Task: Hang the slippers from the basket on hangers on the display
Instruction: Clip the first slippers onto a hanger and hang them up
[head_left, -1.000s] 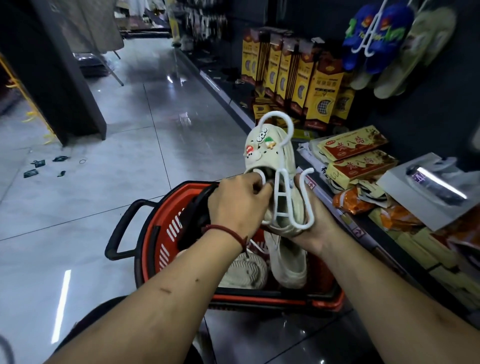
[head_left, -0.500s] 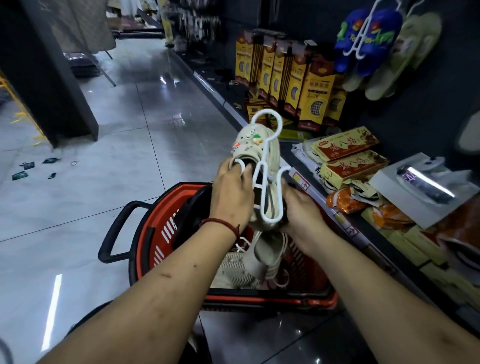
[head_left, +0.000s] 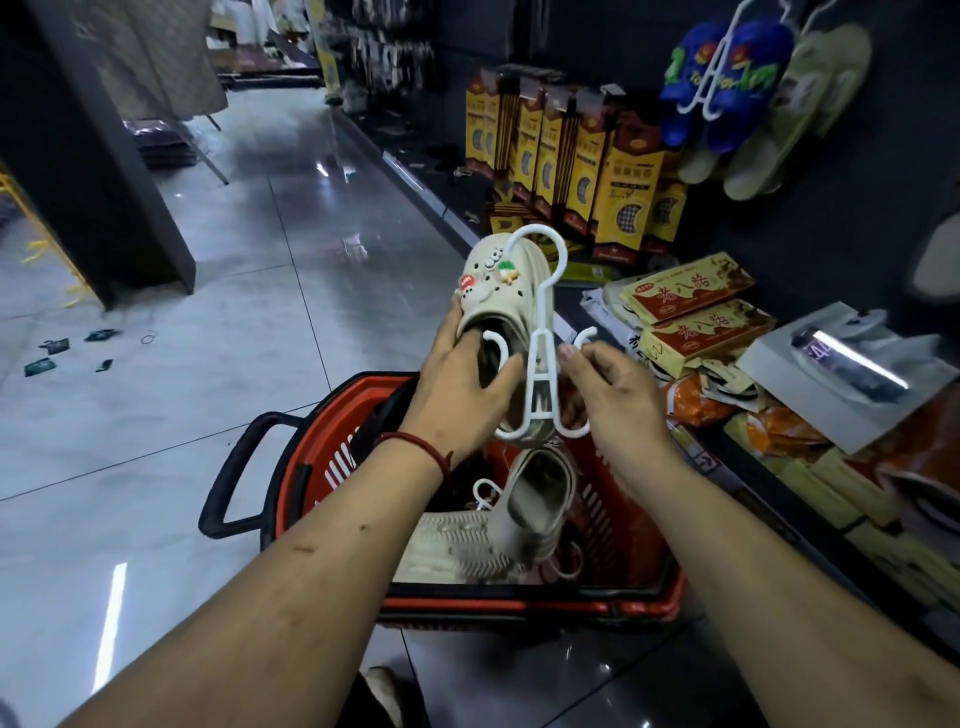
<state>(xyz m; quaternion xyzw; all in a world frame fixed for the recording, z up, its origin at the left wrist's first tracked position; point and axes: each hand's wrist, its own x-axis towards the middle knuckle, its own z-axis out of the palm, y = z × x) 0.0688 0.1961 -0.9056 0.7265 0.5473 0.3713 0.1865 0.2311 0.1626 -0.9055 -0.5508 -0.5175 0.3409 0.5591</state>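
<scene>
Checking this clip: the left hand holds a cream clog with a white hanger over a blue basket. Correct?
Not quite: the head view shows the basket is red, not blue. The left hand does hold the cream clog with the white hanger over it.

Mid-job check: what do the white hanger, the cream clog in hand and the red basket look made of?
The white hanger looks like rigid moulded plastic: smooth, slightly glossy, thin rounded bars. The cream clog seems matte foam rubber: thick-walled, vent holes, coloured charms. The red basket is probably hard plastic: slotted moulded walls.
</scene>
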